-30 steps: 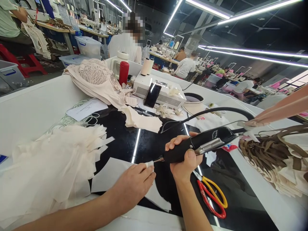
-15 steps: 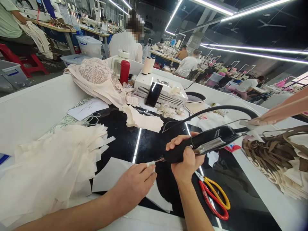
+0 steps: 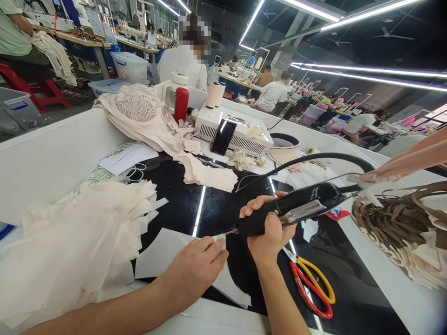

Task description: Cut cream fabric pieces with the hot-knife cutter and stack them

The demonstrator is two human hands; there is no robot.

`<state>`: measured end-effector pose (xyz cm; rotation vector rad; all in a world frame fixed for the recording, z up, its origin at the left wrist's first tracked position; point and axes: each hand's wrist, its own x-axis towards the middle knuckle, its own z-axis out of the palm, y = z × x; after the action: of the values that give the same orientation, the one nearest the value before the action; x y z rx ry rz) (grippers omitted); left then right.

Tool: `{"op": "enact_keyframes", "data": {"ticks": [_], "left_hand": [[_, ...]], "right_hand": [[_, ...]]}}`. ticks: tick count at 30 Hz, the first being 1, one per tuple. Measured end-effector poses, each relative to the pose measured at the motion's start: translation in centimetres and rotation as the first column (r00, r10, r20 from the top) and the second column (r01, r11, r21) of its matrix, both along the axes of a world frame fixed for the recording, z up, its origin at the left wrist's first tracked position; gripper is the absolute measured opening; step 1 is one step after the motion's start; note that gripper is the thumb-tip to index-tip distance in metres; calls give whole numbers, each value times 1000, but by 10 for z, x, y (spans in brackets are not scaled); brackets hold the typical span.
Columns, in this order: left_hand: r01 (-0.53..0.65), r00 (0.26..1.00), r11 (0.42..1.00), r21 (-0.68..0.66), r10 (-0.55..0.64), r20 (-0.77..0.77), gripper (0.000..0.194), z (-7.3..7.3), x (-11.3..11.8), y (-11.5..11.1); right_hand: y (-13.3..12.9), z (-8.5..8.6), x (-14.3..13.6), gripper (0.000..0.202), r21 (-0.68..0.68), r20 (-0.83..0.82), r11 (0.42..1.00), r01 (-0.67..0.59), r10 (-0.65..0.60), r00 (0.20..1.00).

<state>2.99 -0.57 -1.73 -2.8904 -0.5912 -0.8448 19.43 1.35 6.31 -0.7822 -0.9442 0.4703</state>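
Note:
My right hand (image 3: 267,232) is closed round a black handheld tool (image 3: 289,211) with a corded rear end. Its thin metal tip points left and meets the edge of a white fabric piece (image 3: 164,251). My left hand (image 3: 199,265) lies on that piece with fingers together, pressing it on the black glossy surface (image 3: 174,204). A small white bit shows at its fingertips. Scissors (image 3: 310,286) with red and yellow handles lie right of my right wrist. A heap of cream fabric pieces (image 3: 80,242) is at the left.
Behind are a white machine (image 3: 233,130), a phone (image 3: 223,137) leaning on it, a red bottle (image 3: 180,106) and beige lace garments (image 3: 139,111). Brown straps (image 3: 394,218) are stacked at the right. A black cable (image 3: 314,158) arches behind the tool. People sit farther off.
Almost nothing differs. Both hands and the tool keep nearly the same place, with only a very slight shift.

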Motion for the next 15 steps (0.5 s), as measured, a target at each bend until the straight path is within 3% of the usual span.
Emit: {"op": "enact_keyframes", "data": {"ticks": [15], "left_hand": [[0, 1000, 998, 59, 0, 4, 27, 5, 1, 2]], "right_hand": [[1, -1, -8, 43, 11, -11, 999, -33, 33, 999]]}}
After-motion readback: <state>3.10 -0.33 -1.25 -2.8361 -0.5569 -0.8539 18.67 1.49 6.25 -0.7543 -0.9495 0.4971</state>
